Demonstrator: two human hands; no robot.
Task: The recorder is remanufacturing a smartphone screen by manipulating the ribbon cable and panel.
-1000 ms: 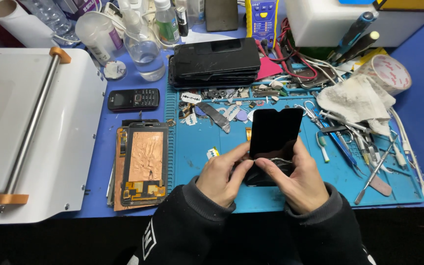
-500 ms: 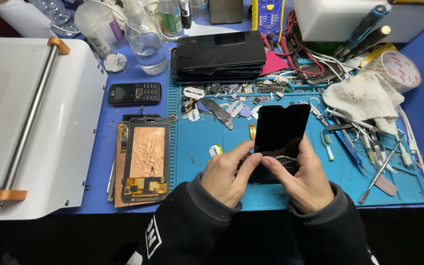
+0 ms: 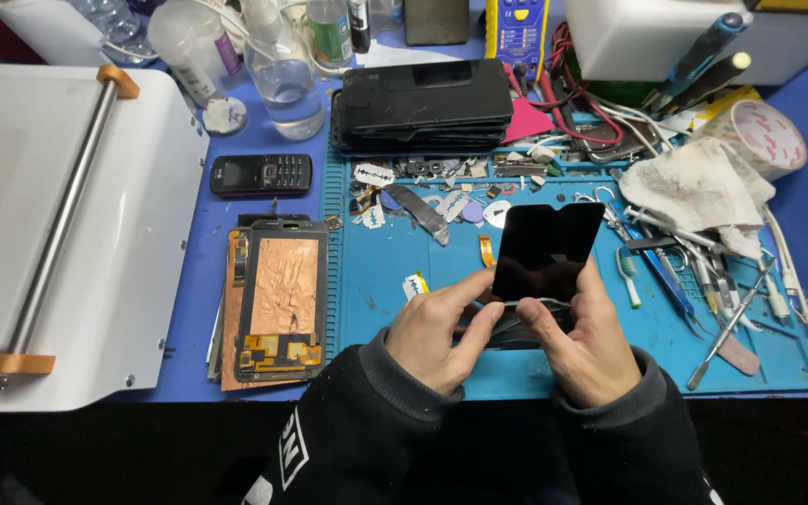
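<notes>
Both hands are in the middle of the blue mat [image 3: 404, 252], and between them stands a black phone screen [image 3: 546, 251], tilted up with its glossy face toward the camera. The left hand [image 3: 437, 332] pinches at the screen's lower left corner, thumb and forefinger closed on the edge there. The right hand [image 3: 584, 341] wraps the lower right side, fingers up along the edge, thumb pressed in at the bottom, where a thin clear film or ribbon seems to curl; it is too small to tell which. So both hands grip the screen, held just above the mat's near edge.

To the left, a copper-backed phone panel [image 3: 281, 297] lies flat, half on the mat's border. Above it rests a small black keypad phone [image 3: 261, 174]. At the top of the mat sits a stack of black screens [image 3: 423, 103]. Loose screws, blades and small parts scatter across the mat behind the screen. Off to the right lie tweezers and picks [image 3: 731, 309], a crumpled white cloth [image 3: 699, 182] and a roll of tape [image 3: 759, 136]. Far left, a white machine with a metal bar [image 3: 67, 215] fills the table edge.
</notes>
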